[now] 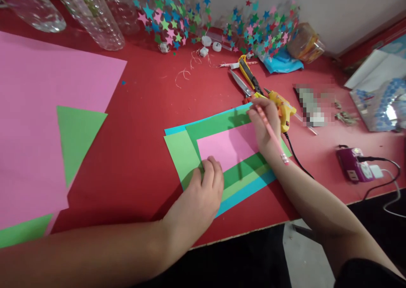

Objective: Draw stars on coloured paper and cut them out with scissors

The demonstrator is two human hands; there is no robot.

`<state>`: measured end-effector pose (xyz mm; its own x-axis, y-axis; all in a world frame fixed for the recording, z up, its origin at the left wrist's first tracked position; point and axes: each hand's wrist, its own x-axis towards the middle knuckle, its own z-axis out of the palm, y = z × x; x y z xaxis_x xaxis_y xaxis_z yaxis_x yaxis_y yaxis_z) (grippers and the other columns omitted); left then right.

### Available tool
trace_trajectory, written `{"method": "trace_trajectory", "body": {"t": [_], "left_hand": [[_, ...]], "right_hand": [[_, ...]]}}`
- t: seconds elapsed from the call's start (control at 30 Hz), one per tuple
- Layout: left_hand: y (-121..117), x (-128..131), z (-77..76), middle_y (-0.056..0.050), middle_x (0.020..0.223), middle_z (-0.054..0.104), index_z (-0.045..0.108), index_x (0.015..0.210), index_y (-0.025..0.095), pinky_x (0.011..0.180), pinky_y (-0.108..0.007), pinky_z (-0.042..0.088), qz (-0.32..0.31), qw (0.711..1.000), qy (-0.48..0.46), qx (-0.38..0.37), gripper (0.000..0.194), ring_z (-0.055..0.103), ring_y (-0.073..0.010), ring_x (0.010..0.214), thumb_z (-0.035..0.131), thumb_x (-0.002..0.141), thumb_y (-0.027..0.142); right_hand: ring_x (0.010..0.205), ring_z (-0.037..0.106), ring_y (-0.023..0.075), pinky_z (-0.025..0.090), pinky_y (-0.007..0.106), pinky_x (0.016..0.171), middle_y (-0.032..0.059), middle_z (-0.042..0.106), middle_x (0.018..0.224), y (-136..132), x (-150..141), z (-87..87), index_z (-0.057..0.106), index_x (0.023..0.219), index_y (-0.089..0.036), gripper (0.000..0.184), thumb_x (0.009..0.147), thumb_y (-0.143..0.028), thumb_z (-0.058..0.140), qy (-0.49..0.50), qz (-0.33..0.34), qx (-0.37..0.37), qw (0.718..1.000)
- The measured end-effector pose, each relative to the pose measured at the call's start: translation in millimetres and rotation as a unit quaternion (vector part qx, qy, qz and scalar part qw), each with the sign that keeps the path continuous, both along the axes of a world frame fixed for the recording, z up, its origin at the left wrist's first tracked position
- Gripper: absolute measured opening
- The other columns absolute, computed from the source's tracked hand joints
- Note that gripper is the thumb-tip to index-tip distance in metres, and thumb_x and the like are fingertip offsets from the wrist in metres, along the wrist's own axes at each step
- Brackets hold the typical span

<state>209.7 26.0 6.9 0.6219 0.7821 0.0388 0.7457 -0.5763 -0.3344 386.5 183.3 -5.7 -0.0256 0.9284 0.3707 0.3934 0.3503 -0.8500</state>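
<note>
A stack of coloured paper lies in front of me: a pink rectangle (226,146) on top, then dark green paper (209,127), light green paper (177,150) and blue paper (241,202) below. On the stack's near left part rests my left hand (203,188), its fingers spread and lying on the pink and green sheets. My right hand (266,125) is closed around a pink pencil (269,131) at the stack's far right. The pencil's eraser end points toward me; its tip is hidden by the fingers.
Large pink sheets (63,80) with a green piece (79,138) cover the left. Scissors (241,85), a yellow cutter (249,74) and a yellow glue gun (282,108) lie beyond my right hand. Star-covered bottles (260,30) stand behind. A purple power adapter (353,165) sits right.
</note>
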Motion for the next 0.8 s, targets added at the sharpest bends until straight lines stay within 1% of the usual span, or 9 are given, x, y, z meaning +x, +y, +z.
{"method": "trace_trajectory", "body": {"t": [0.07,0.17,0.23,0.43,0.5,0.6,0.63,0.7,0.8], "left_hand": [[1.1,-0.4,2.3,-0.028,0.129,0.058,0.058,0.128,-0.003,0.084,-0.037,0.056,-0.006,1.0,0.009,-0.007,0.049,0.059,-0.0342,0.116,0.045,0.084,0.013],[2.3,-0.7,4.2,-0.029,0.128,0.059,0.06,0.126,-0.002,0.084,-0.038,0.055,-0.005,1.0,0.017,-0.003,0.047,0.06,-0.0345,0.114,0.044,0.084,0.013],[2.7,-0.8,4.4,-0.029,0.127,0.059,0.059,0.126,-0.002,0.084,-0.038,0.055,-0.005,1.0,0.025,-0.004,0.047,0.06,-0.0348,0.114,0.044,0.084,0.012],[3.7,-1.7,4.6,-0.03,0.123,0.06,0.059,0.125,-0.005,0.079,-0.037,0.055,-0.019,0.999,0.035,0.008,0.046,0.061,-0.035,0.108,0.042,0.085,0.01],[3.9,-1.4,4.4,-0.031,0.122,0.06,0.059,0.124,-0.006,0.079,-0.037,0.054,-0.023,0.999,0.033,0.013,0.046,0.062,-0.0354,0.107,0.042,0.085,0.01],[4.4,-0.4,3.8,-0.031,0.119,0.061,0.06,0.123,-0.007,0.078,-0.038,0.054,-0.023,0.999,0.024,0.016,0.045,0.063,-0.0354,0.105,0.042,0.085,0.009],[4.8,-0.3,3.6,-0.03,0.118,0.062,0.06,0.122,-0.007,0.077,-0.037,0.054,-0.023,0.999,0.017,0.016,0.044,0.063,-0.0351,0.104,0.042,0.085,0.009],[6.0,-0.7,3.7,-0.028,0.116,0.064,0.062,0.12,-0.005,0.076,-0.037,0.055,-0.023,1.0,0.0,0.013,0.042,0.063,-0.0344,0.103,0.043,0.085,0.008],[9.1,-2.9,4.7,-0.023,0.107,0.067,0.066,0.115,-0.001,0.073,-0.035,0.055,-0.017,0.999,-0.035,0.017,0.038,0.065,-0.032,0.1,0.043,0.086,0.008]], "right_hand": [[0.084,0.059,0.0165,0.047,0.033,0.08,0.0026,0.062,0.092,-8.1,-5.2,-0.9,0.063,0.102,-0.02,0.019,0.084,-0.024,0.061,-0.04,0.054,-0.025,0.997],[0.078,0.061,0.0155,0.048,0.029,0.072,0.0018,0.065,0.09,-17.5,-11.1,-1.4,0.063,0.096,-0.021,0.013,0.086,-0.028,0.059,-0.072,0.138,-0.055,0.986],[0.08,0.062,0.0158,0.048,0.029,0.072,0.0023,0.067,0.092,-20.1,-12.9,-1.6,0.062,0.095,-0.02,0.012,0.087,-0.028,0.058,-0.099,0.171,-0.057,0.979],[0.078,0.061,0.0153,0.048,0.029,0.072,0.0022,0.067,0.09,-16.1,-11.4,1.0,0.063,0.096,-0.02,0.012,0.084,-0.022,0.059,-0.129,0.154,-0.038,0.979],[0.076,0.061,0.0142,0.047,0.028,0.07,0.0014,0.066,0.088,-18.6,-12.5,5.1,0.063,0.095,-0.021,0.011,0.085,-0.023,0.059,-0.104,0.138,-0.049,0.984],[0.059,0.055,0.0112,0.046,0.027,0.062,-0.0032,0.059,0.065,-29.7,-18.4,13.8,0.059,0.084,-0.02,0.01,0.09,-0.027,0.054,-0.014,0.135,-0.093,0.986],[0.051,0.051,0.0101,0.045,0.026,0.058,-0.0055,0.054,0.057,-34.3,-21.1,16.3,0.058,0.082,-0.021,0.013,0.091,-0.028,0.052,0.019,0.16,-0.123,0.979],[0.047,0.047,0.0091,0.041,0.024,0.051,-0.0071,0.052,0.055,-42.2,-26.8,19.2,0.057,0.088,-0.021,0.009,0.091,-0.028,0.053,0.057,0.239,-0.204,0.947],[0.06,0.054,0.0096,0.042,0.022,0.054,-0.0029,0.061,0.073,-46.3,-33.1,18.0,0.06,0.091,-0.02,0.008,0.085,-0.024,0.061,0.031,0.323,-0.257,0.91]]}}
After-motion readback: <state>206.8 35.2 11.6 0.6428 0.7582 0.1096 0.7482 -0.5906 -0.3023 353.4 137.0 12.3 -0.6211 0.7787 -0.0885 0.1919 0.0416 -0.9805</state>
